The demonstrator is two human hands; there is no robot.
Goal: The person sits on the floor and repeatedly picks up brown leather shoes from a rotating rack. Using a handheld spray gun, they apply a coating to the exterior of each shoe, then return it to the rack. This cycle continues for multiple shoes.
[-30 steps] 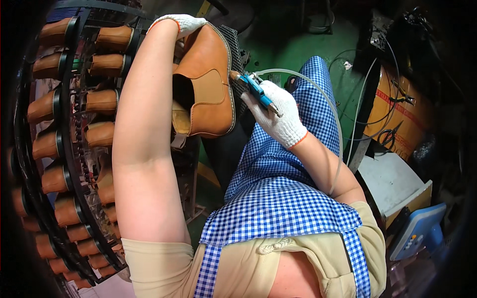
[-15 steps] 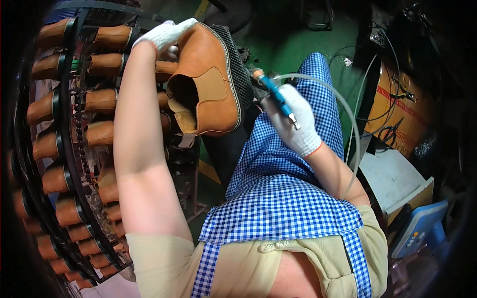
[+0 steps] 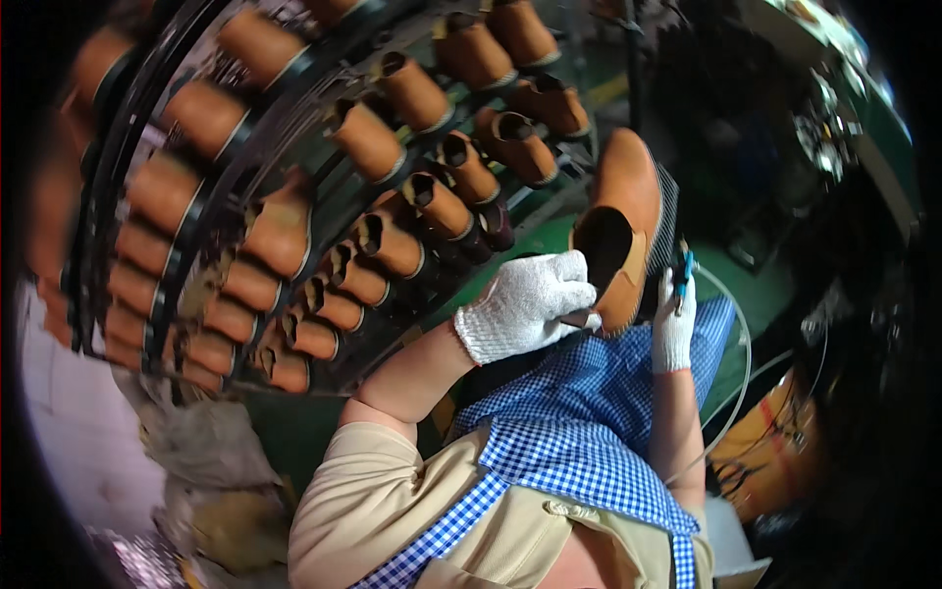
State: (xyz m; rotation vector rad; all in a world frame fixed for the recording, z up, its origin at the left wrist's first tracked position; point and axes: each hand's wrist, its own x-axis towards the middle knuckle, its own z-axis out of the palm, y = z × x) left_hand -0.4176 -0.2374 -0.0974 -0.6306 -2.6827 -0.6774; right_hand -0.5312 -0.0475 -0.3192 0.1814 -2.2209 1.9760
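Note:
A tan ankle boot (image 3: 635,182) with a dark textured sole is held up in front of me, toe pointing away and its opening facing left. My left hand (image 3: 525,302), in a white knitted glove, is closed at the boot's back edge by the heel, with a pull tab by the fingertips. On the sole side of the boot, my gloved right hand (image 3: 674,324) is closed around a slim blue air tool (image 3: 683,280), held upright. A clear hose (image 3: 748,358) curves away from the tool. Right fingers and boot heel lie close together; contact is unclear.
Racks of similar tan boots (image 3: 365,142) fill the left and far side, very near my left arm. A cardboard box (image 3: 770,461) stands at lower right with cables over it. Plastic bags (image 3: 211,442) lie at lower left. The floor (image 3: 741,280) is green.
My view has swung left toward the racks. My left hand has shifted from the boot's toe to its heel end, and the boot is turned toe-away. The tool stays in my right hand.

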